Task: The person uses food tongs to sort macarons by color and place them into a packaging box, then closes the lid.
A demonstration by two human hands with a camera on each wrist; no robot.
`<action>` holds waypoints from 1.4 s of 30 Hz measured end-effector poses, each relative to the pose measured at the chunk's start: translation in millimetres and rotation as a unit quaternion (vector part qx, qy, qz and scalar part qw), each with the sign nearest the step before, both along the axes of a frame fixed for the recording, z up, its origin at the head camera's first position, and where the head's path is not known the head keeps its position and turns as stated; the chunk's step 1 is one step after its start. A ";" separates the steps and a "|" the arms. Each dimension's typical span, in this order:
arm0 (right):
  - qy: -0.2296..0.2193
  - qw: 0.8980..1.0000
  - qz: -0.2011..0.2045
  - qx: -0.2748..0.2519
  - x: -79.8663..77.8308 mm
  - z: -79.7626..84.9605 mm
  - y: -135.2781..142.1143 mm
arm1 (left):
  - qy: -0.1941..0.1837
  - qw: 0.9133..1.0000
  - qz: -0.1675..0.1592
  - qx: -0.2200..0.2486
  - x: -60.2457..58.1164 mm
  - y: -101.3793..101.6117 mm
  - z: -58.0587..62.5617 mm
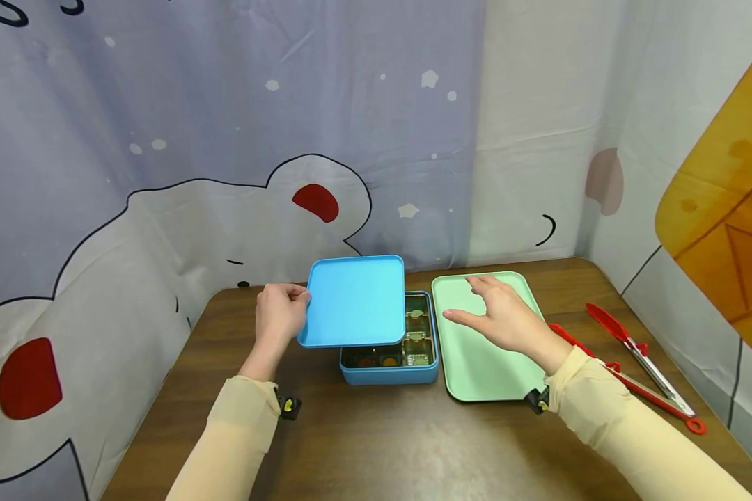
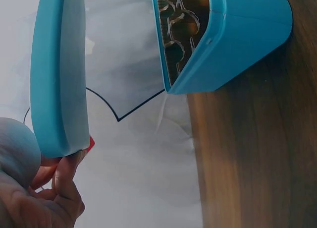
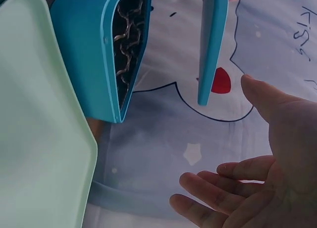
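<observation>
My left hand pinches the left edge of a flat blue lid. In the left wrist view, thumb and fingers grip the lid by its rim, and a gap shows between it and the box. Under the lid in the head view is a blue box, its right part uncovered, with clear divided compartments inside. Small yellowish and reddish items sit in some of them; the lid hides the rest. Over the green tray, my right hand is spread with thumb apart, holding nothing.
Two red-handled tongs lie at the right: one pair of tongs with metal arms, and another, mostly red pair partly behind the right forearm. A printed curtain hangs behind the wooden table.
</observation>
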State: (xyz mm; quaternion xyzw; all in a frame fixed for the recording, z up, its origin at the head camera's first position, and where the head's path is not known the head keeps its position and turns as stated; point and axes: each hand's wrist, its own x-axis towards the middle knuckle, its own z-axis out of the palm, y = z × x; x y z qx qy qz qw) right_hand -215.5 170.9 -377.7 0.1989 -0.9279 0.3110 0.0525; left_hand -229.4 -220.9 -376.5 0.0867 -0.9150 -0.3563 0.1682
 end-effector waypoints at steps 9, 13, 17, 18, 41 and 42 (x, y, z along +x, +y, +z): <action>-0.005 1.000 0.016 -0.023 -7.4 -4.3 -15.8 | 0.003 1.000 -0.007 0.002 -0.4 8.3 -0.5; -0.006 0.999 0.019 -0.026 -9.4 -6.2 -20.5 | 0.003 1.000 -0.011 0.005 -1.5 13.0 -0.9; -0.004 1.000 0.018 -0.025 -10.9 -7.5 -24.7 | 0.006 1.000 -0.014 0.008 -2.8 18.5 -1.8; -0.003 0.999 0.018 -0.026 -11.5 -7.9 -25.6 | 0.006 1.000 -0.014 0.008 -3.2 19.6 -2.2; -0.049 0.993 0.029 -0.102 -30.7 -18.1 -50.7 | 0.009 1.000 -0.023 0.017 -5.0 37.2 -4.1; -0.054 0.992 0.028 -0.106 -31.0 -18.1 -51.2 | 0.010 1.000 -0.023 0.018 -5.0 38.3 -3.9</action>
